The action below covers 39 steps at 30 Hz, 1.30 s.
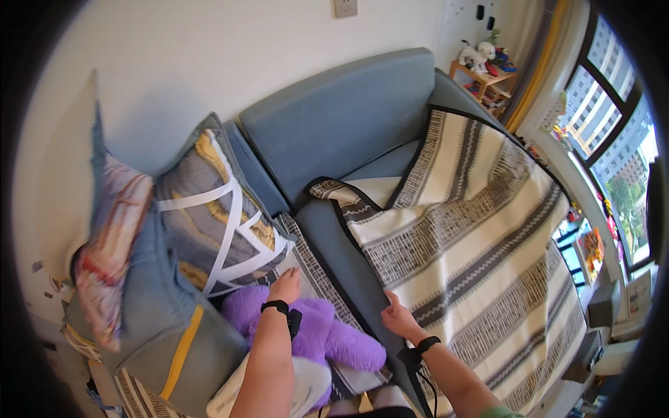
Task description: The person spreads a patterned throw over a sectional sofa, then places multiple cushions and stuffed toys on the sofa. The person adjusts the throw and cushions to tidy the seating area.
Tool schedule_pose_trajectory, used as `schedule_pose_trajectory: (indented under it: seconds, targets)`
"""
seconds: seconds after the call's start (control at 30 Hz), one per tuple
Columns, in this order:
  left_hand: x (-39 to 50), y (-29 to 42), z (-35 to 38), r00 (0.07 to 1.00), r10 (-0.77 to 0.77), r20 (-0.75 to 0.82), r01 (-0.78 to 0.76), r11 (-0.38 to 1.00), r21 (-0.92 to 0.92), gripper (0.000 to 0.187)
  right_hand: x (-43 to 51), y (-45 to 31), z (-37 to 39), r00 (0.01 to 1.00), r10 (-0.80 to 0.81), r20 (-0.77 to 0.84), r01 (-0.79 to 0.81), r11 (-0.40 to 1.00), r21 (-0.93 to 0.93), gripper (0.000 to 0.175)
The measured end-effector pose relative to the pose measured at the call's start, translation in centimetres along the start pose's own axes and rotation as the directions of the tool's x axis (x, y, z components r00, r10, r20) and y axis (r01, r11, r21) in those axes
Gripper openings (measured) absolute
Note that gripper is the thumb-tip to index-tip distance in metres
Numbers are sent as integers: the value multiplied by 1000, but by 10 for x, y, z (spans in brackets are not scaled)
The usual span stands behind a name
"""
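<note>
A striped cream, brown and black throw blanket (444, 245) lies unevenly over the right side of a blue-grey sofa (339, 125). My right hand (400, 315) is at the blanket's left edge, fingers bent; whether they pinch the cloth cannot be told. My left hand (286, 286) rests above a purple plush toy (313, 329), close to a grey patterned cushion (209, 209) with white bands. Its fingers are partly hidden, and no held object shows. Under the plush, a second striped cover (334, 290) runs along the seat.
More cushions, one grey with a yellow stripe (183, 350) and one printed (115, 245), are piled at the left. A small wooden shelf (486, 78) with toys stands at the back right, near a window (609, 115). Boxes (611, 308) are at the right.
</note>
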<state>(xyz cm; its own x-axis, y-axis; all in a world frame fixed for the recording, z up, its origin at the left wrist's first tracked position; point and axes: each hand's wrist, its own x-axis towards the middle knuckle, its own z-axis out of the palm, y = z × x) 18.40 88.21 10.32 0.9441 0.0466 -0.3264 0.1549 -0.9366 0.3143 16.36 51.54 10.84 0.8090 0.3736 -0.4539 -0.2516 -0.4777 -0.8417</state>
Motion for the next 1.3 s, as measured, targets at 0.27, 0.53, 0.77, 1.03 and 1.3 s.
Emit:
schedule_pose_trajectory:
  seconds: [0.27, 0.53, 0.77, 1.03, 1.3]
  targets:
    - [156, -70, 115, 975, -220, 12, 219, 975, 46, 63, 238, -23, 51, 928, -370, -44, 176, 540, -823, 67]
    - [161, -91, 162, 967, -194, -162, 200, 979, 23, 63, 351, 7, 63, 917, -250, -311, -192, 405, -894, 30]
    - [168, -84, 141, 964, -266, 29, 267, 963, -37, 64, 340, -65, 77, 998, -43, 50, 62, 882, -468, 20]
    - [166, -67, 148, 966, -259, 26, 260, 963, -68, 70, 322, -54, 153, 984, -52, 173, 138, 835, -533, 28]
    - [163, -71, 162, 961, -277, -6, 276, 960, -48, 64, 390, -131, 46, 955, -295, 28, 209, 601, -772, 52]
